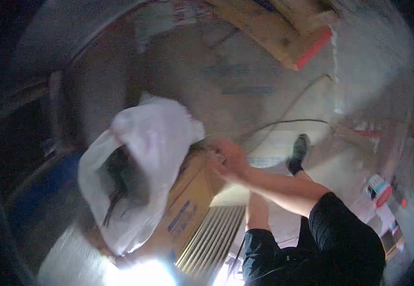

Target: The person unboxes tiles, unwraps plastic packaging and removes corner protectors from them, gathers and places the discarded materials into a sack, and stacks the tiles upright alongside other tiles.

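A white plastic bag (157, 128), blurred by motion, hangs over a cardboard box (195, 188) with blue print. At the box's upper end, beside the bag's right edge, is my right hand (231, 161). Its fingers are curled in; what they grip, if anything, is too smeared to make out. By the lower rim of the bag, next to a strong glare, a blurred skin-toned patch (123, 260) looks like part of my left hand, but its fingers do not show clearly. A dark opening shows within the bag's folds.
Ribbed metal slats (212, 238) lie beside the box. My shoe (300, 150) is on the floor near a dark cable (293, 121). Another long cardboard box (274, 35) with a red end lies at the top. A white-and-red container (379, 190) stands at the right.
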The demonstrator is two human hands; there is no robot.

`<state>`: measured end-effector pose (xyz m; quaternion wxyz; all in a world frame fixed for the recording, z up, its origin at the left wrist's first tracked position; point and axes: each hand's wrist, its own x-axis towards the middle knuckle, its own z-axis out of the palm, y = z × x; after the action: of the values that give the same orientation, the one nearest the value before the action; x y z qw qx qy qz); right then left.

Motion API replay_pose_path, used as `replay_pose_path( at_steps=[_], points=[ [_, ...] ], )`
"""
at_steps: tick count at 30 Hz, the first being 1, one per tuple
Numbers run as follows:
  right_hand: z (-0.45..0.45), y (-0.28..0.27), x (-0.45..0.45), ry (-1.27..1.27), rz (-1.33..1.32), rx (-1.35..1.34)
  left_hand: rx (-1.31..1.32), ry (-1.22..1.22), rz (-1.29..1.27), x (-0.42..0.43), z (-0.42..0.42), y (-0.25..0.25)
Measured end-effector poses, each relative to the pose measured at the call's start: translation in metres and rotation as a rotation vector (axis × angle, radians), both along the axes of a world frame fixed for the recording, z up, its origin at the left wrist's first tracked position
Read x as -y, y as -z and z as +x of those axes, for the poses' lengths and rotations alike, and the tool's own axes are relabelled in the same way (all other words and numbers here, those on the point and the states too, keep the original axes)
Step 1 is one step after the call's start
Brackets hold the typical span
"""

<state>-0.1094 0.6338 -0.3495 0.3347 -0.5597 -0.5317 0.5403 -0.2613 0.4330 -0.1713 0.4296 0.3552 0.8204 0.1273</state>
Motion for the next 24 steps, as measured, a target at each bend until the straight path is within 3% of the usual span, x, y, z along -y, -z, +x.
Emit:
replay_pose_path(
  at_steps=[2, 4, 6, 8, 11, 13, 14, 16, 18, 20, 21, 22, 24],
  points=[
    [0.032, 0.114, 0.057, -0.253, -0.147, 0.478, -0.037, 0.053, -0.018, 0.007, 0.003, 0.024],
    [0.084, 0.235, 0.109, -0.603, -0.265, 0.752, -0.067, 0.113, -0.048, 0.02, 0.007, 0.057],
    [0.13, 0.32, 0.139, -0.606, -0.152, 1.186, -0.081, 0.192, -0.083, 0.031, 0.008, 0.088],
    [0.177, 0.41, 0.148, -0.467, 0.02, 1.338, -0.118, 0.296, -0.105, 0.043, 0.012, 0.114],
    [0.215, 0.434, 0.138, -0.404, 0.135, 1.205, -0.182, 0.505, -0.03, 0.06, 0.014, 0.136],
    [0.233, 0.443, 0.146, -0.56, 0.022, 1.095, -0.136, 0.354, -0.343, 0.021, 0.039, 0.131],
    [0.236, 0.445, 0.15, -0.547, 0.008, 1.099, -0.129, 0.351, -0.316, 0.021, 0.046, 0.137],
    [0.231, 0.432, 0.153, -0.565, 0.073, 1.207, 0.008, 0.053, -0.248, 0.019, 0.064, 0.144],
    [0.228, 0.383, 0.143, -0.811, -0.349, 0.805, 0.028, 0.077, -0.199, 0.008, 0.082, 0.136],
    [0.204, 0.293, 0.136, -0.894, -0.425, 0.645, -0.003, 0.33, -0.008, -0.014, 0.109, 0.13],
    [0.188, 0.255, 0.14, -0.938, -0.421, 0.585, 0.014, 0.342, 0.046, -0.008, 0.109, 0.13],
    [0.177, 0.203, 0.131, -1.047, -0.54, 0.328, 0.03, 0.355, 0.101, -0.023, 0.121, 0.122],
    [0.176, 0.083, 0.133, -0.973, -0.281, 0.148, -0.305, 1.258, 0.089, -0.071, 0.143, 0.103]
  ],
)
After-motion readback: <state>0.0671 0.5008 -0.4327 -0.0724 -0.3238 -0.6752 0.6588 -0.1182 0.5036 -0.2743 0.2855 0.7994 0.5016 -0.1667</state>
